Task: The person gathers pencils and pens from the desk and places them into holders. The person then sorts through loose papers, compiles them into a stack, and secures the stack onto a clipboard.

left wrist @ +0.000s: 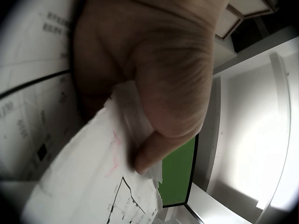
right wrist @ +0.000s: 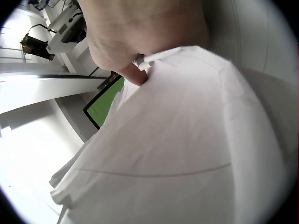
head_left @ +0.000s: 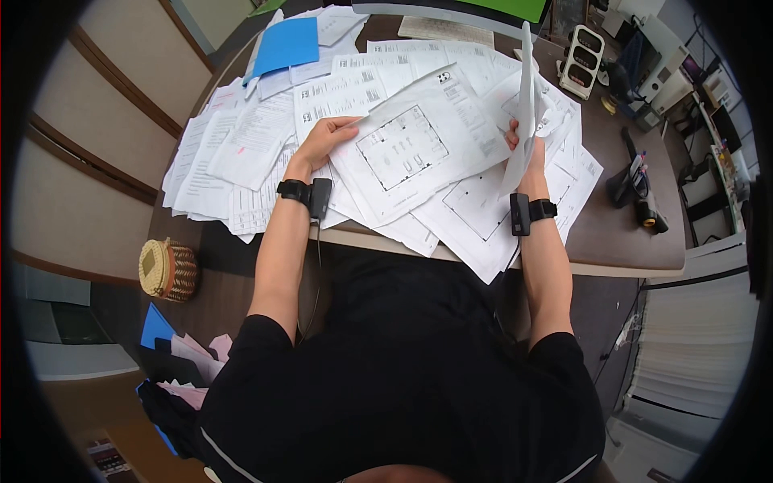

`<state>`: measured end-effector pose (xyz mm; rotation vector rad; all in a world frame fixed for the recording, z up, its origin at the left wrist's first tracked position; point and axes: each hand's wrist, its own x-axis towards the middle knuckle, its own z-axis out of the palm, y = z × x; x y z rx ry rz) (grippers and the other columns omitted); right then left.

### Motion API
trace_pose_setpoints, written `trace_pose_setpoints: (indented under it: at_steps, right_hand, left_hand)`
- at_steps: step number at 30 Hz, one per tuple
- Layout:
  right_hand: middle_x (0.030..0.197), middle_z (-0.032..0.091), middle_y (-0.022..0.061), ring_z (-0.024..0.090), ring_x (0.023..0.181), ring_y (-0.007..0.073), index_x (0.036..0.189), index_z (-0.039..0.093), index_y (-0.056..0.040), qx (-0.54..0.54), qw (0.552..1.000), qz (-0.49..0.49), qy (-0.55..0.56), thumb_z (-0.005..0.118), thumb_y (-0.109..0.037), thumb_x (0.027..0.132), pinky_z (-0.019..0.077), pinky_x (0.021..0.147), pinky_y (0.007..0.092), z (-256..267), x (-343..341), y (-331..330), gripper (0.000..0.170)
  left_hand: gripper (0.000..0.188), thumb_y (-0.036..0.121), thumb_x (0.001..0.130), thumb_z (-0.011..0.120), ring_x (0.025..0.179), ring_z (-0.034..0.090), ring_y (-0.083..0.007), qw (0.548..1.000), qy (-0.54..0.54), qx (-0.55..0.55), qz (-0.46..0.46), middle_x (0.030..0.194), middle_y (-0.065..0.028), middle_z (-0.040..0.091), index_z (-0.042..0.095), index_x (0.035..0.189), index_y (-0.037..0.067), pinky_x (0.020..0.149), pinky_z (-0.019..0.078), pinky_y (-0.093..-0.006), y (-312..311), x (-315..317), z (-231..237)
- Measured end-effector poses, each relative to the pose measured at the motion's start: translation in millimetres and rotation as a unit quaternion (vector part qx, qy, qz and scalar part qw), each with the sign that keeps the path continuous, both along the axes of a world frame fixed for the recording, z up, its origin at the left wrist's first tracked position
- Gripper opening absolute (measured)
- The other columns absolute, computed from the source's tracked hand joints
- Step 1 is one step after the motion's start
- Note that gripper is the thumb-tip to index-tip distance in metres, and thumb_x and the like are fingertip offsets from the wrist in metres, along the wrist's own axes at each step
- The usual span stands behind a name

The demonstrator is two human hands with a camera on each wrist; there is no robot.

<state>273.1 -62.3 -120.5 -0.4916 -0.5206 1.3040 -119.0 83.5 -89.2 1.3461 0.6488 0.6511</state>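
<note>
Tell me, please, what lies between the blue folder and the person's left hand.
Overlapping white printed sheets cover the stretch between the blue folder and the left hand, as the head view shows.

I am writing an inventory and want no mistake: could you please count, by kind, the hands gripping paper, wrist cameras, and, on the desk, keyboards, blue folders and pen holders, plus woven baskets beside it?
Hands gripping paper: 2
Wrist cameras: 2
Keyboard: 1
Blue folder: 1
Pen holder: 1
Woven basket: 1
Total: 8

Two hands (head_left: 322, 141), many papers (head_left: 419, 145), one basket (head_left: 182, 272), one keyboard (head_left: 445, 31).
</note>
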Motion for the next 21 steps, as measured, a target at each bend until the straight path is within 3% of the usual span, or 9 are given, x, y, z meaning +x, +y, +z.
trace_pose_setpoints:
  at_steps: [9, 11, 12, 14, 18, 20, 21]
  right_hand:
    - [0.097, 0.062, 0.0155, 0.062, 0.084, 0.0241, 0.107, 0.056, 0.0070, -0.066, 0.995, -0.072, -0.004, 0.041, -0.015, 0.088, 0.0527, 0.079, 0.0341, 2, -7, -3, 0.032]
    - [0.097, 0.062, 0.0153, 0.062, 0.084, 0.0244, 0.108, 0.055, 0.0065, 0.035, 0.997, 0.042, 0.047, 0.042, -0.016, 0.088, 0.0529, 0.078, 0.0344, -2, 1, 1, 0.032]
    - [0.097, 0.062, 0.0153, 0.062, 0.084, 0.0244, 0.108, 0.055, 0.0065, 0.036, 0.997, 0.043, 0.045, 0.042, -0.016, 0.088, 0.0529, 0.078, 0.0344, 5, -3, 1, 0.032]
    - [0.096, 0.062, 0.0156, 0.062, 0.084, 0.0248, 0.109, 0.055, 0.0063, -0.081, 0.992, -0.092, -0.033, 0.043, -0.015, 0.088, 0.0529, 0.078, 0.0346, 18, -18, -6, 0.032]
    - [0.097, 0.062, 0.0160, 0.063, 0.085, 0.0251, 0.110, 0.054, 0.0060, -0.052, 0.998, -0.010, 0.038, 0.044, -0.015, 0.088, 0.0529, 0.078, 0.0347, 5, -3, 1, 0.032]
    - [0.099, 0.062, 0.0161, 0.063, 0.085, 0.0252, 0.111, 0.053, 0.0063, -0.114, 0.986, -0.118, -0.011, 0.044, -0.015, 0.088, 0.0530, 0.078, 0.0346, 24, -24, -6, 0.033]
    - [0.099, 0.062, 0.0161, 0.063, 0.085, 0.0252, 0.111, 0.053, 0.0063, -0.116, 0.986, -0.119, -0.010, 0.044, -0.015, 0.088, 0.0530, 0.078, 0.0346, 18, -21, -6, 0.033]
  left_hand:
    - [0.035, 0.004, 0.086, 0.060, 0.084, 0.064, -0.0133, 1.000, -0.003, -0.008, 0.006, 0.104, -0.0120, 0.066, 0.059, 0.120, -0.002, 0.074, 0.0537, -0.0235, -1, 0, 3]
    - [0.035, 0.004, 0.086, 0.060, 0.085, 0.064, -0.0132, 1.000, 0.000, -0.010, -0.001, 0.104, -0.0119, 0.066, 0.059, 0.120, -0.002, 0.074, 0.0537, -0.0236, -1, 0, 2]
    - [0.035, 0.004, 0.086, 0.059, 0.084, 0.064, -0.0131, 1.000, -0.004, -0.010, 0.009, 0.104, -0.0118, 0.066, 0.059, 0.120, -0.002, 0.074, 0.0537, -0.0236, -2, 1, 3]
    - [0.034, 0.004, 0.086, 0.059, 0.084, 0.064, -0.0131, 1.000, -0.006, -0.011, 0.018, 0.103, -0.0117, 0.066, 0.059, 0.120, -0.001, 0.074, 0.0537, -0.0236, -1, -1, 2]
    - [0.036, 0.006, 0.086, 0.060, 0.086, 0.064, -0.0129, 1.000, 0.001, -0.005, 0.009, 0.104, -0.0109, 0.066, 0.058, 0.121, -0.001, 0.075, 0.0525, -0.0234, -1, 1, 3]
    - [0.034, 0.004, 0.086, 0.059, 0.084, 0.064, -0.0132, 1.000, -0.005, -0.009, 0.023, 0.102, -0.0114, 0.066, 0.059, 0.119, -0.001, 0.074, 0.0534, -0.0234, -2, 0, 2]
    - [0.034, 0.004, 0.086, 0.059, 0.084, 0.064, -0.0132, 1.000, -0.002, -0.007, 0.016, 0.102, -0.0112, 0.066, 0.060, 0.119, -0.001, 0.074, 0.0533, -0.0234, -1, 0, 2]
